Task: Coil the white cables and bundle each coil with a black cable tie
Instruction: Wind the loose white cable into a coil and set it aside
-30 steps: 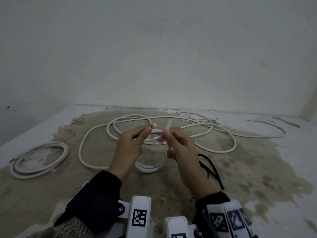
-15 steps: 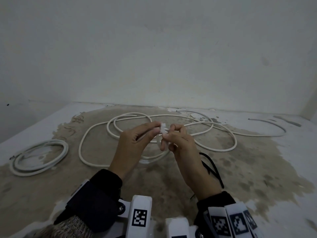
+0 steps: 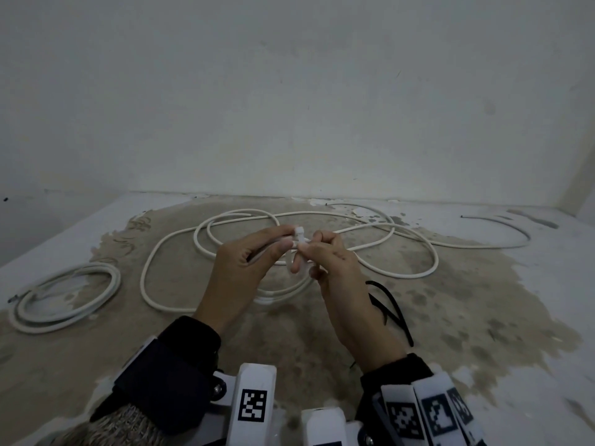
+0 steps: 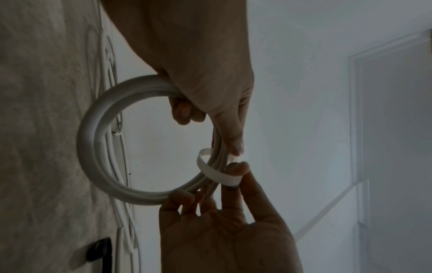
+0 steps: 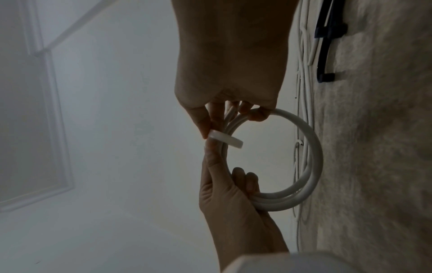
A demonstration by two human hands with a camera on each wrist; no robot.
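Together, left hand [image 3: 240,272] and right hand [image 3: 335,272] pinch a white strap [image 4: 218,172] around the coil [image 4: 98,147], raised above the floor [image 3: 483,317].

White coiled cable [image 4: 93,147] is showing between both hands, with a flat white strap [image 4: 217,171] looping round it; loose cable [image 3: 322,220] on the floor is reading white too, as is the second finished coil [image 3: 64,294] at left. Black cable ties [image 3: 391,307] are lying dark against the floor [image 3: 450,317], which is looking mottled tan-brown with pale grey-white edges. Sleeves [image 3: 180,365] are showing black, the wrist mounts [image 3: 254,403] white with black-and-white square marker patterns, and the wall [image 3: 289,91] is looking dull grey-white.
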